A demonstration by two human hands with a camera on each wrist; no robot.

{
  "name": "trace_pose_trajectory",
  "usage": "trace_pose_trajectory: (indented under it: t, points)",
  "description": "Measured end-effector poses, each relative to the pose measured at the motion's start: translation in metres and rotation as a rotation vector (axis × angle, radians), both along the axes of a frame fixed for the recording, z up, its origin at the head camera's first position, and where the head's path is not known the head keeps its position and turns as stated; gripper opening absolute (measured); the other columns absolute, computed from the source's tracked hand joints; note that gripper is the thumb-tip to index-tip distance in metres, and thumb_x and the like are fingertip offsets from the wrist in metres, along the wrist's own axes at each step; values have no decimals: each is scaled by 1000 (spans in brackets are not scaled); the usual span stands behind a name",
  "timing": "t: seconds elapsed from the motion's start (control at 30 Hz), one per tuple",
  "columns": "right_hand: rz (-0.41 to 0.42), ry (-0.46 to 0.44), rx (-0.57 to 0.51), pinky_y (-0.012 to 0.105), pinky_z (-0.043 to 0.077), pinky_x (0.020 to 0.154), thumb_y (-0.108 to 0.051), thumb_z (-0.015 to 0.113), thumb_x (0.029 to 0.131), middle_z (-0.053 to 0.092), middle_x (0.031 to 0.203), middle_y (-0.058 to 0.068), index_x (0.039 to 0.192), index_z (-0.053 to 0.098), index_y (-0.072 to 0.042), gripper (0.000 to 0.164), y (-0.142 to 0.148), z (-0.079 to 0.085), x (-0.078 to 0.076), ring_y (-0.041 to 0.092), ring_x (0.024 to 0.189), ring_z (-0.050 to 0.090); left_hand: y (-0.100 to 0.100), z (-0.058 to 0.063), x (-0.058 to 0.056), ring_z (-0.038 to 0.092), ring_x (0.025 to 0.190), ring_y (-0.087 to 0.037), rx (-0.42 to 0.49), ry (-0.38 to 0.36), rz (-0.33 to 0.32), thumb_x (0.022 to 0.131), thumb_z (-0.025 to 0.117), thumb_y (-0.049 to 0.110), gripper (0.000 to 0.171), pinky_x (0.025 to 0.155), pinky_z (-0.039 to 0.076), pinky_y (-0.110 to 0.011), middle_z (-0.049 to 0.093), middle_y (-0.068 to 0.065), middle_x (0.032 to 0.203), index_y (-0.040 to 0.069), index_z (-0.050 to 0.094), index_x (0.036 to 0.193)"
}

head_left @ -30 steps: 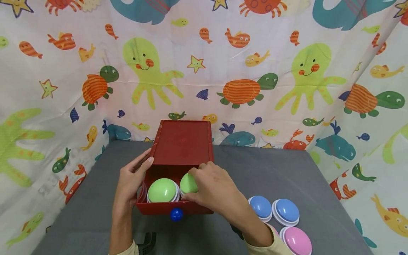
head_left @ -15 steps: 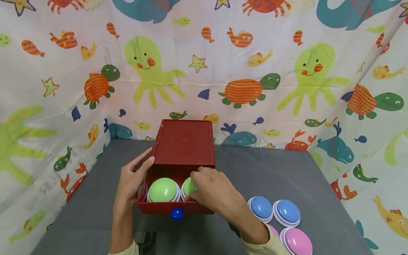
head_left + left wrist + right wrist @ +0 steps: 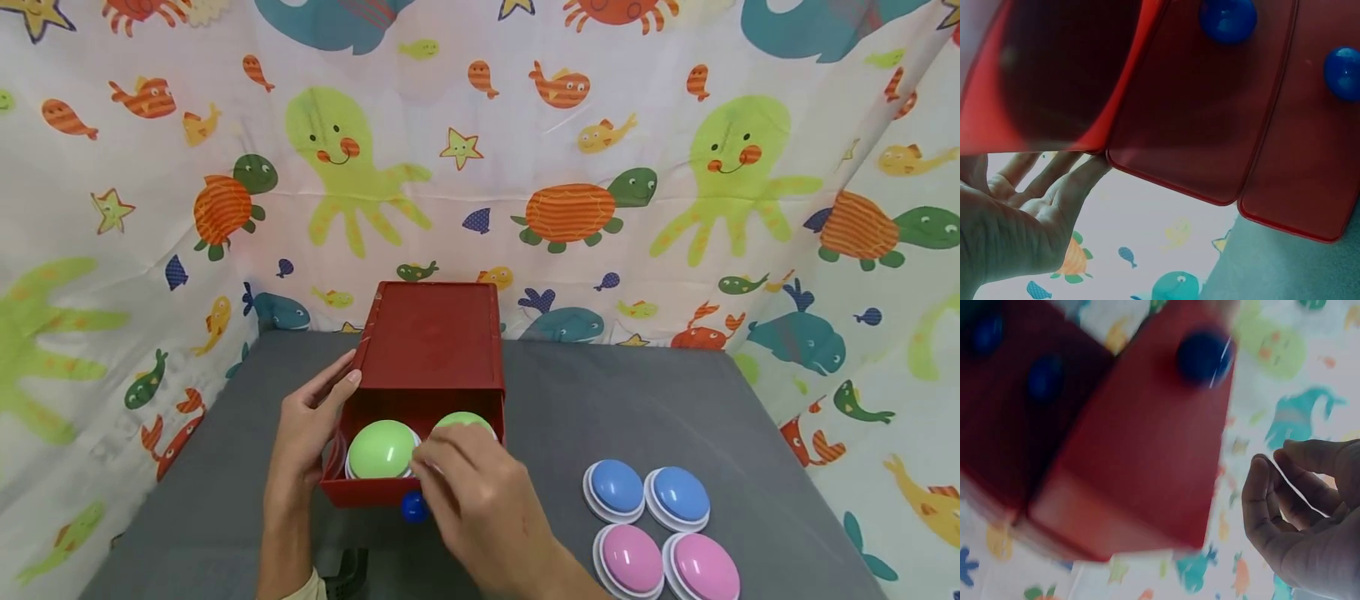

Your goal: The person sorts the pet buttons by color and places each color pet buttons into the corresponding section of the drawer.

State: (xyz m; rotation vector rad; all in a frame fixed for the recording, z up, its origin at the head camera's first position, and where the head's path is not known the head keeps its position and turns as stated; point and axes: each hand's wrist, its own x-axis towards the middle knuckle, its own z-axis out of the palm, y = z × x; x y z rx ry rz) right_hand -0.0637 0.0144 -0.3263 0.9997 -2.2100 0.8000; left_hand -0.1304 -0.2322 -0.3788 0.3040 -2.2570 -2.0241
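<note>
A red drawer chest [image 3: 435, 333] stands at the back of the table, its top drawer [image 3: 367, 494] pulled out with a blue knob [image 3: 414, 507] on the front. Inside lie two green dome-shaped buttons on white bases, the left one [image 3: 381, 451] in plain sight and the right one [image 3: 465, 418] partly behind my hand. My left hand [image 3: 311, 429] touches the chest's left side with extended fingers; the left wrist view shows its fingers [image 3: 1066, 181] at the chest's edge. My right hand [image 3: 483, 500] is in front of the drawer near the knob, loosely bent, holding nothing.
To the right on the grey table [image 3: 600, 400] lie two blue dome buttons [image 3: 617, 486] and two pink ones [image 3: 632, 557], close together. A curtain [image 3: 465, 233] printed with sea animals hangs behind and at both sides. Lower drawers [image 3: 1185, 125] of the chest are closed.
My right hand has let go of the right green button and drawn back toward the drawer front, uncovering more of the pink buttons. My left hand stays at the chest's side.
</note>
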Motion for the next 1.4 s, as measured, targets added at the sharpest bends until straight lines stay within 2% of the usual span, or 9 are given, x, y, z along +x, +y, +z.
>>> trace_pose_trajectory:
  t: [0.17, 0.4, 0.6, 0.73, 0.83, 0.9, 1.0, 1.23, 1.4]
  points:
    - [75, 162, 93, 12, 58, 86, -21, 88, 84, 76, 100, -6, 102, 79, -17, 21, -8, -28, 23, 6, 91, 63, 1, 2, 0, 69, 109, -2, 7, 8, -2, 102, 65, 47, 52, 87, 62, -22, 58, -4, 155, 37, 54, 152]
    - [67, 231, 265, 8, 53, 78, -14, 87, 85, 71, 110, -2, 95, 79, -16, 13, -15, -51, 20, 11, 97, 51, -2, 3, 2, 68, 110, 1, -3, -8, -4, 102, 64, 49, 52, 87, 62, -22, 57, -2, 156, 39, 53, 151]
    - [53, 132, 297, 11, 55, 78, -11, 89, 82, 70, 110, -1, 98, 80, -14, 19, -17, -49, 14, 12, 99, 50, -1, 2, 4, 64, 115, 0, -25, -10, 4, 102, 64, 47, 51, 87, 61, -20, 57, -2, 156, 36, 54, 151]
    - [-15, 51, 336, 12, 55, 73, -10, 86, 85, 67, 117, -1, 106, 78, -13, 22, -20, -45, -1, 13, 97, 48, -1, 2, 2, 56, 120, -6, -28, 3, 7, 102, 64, 48, 52, 81, 56, -15, 54, 1, 158, 33, 55, 151]
    - [-59, 4, 333, 12, 52, 66, -5, 83, 87, 65, 121, 0, 109, 77, -10, 23, -23, -46, -17, 14, 96, 47, 0, 3, 0, 54, 131, -14, -11, 15, -1, 102, 65, 46, 53, 92, 60, -23, 53, 4, 160, 29, 56, 151]
    - [-76, -8, 324, 12, 49, 62, -2, 81, 88, 64, 122, 2, 110, 76, -9, 24, -26, -48, -27, 15, 96, 47, 0, 2, -1, 49, 144, -20, 13, 21, -12, 102, 66, 45, 54, 104, 59, -39, 51, 4, 161, 24, 57, 150]
    - [-83, -15, 309, 12, 49, 59, 1, 81, 87, 64, 123, 4, 112, 75, -6, 27, -28, -51, -39, 16, 95, 48, 1, 1, -1, 46, 151, -24, 37, 21, -12, 101, 68, 44, 54, 108, 52, -54, 52, 4, 160, 20, 58, 149]
    - [-85, -14, 244, 23, 63, 76, -1, 83, 85, 67, 124, 4, 114, 77, -7, 30, -30, -54, -52, 18, 98, 54, 3, 2, -1, 50, 149, -24, 30, 31, 8, 101, 68, 44, 53, 102, 56, -49, 54, 4, 159, 19, 60, 148]
    - [-58, -6, 194, 22, 63, 75, -2, 83, 86, 68, 124, 2, 109, 78, -10, 25, -29, -58, -58, 16, 98, 55, 1, 4, -1, 50, 149, -26, 18, 31, 12, 100, 68, 47, 55, 102, 55, -50, 54, 4, 159, 22, 59, 148]
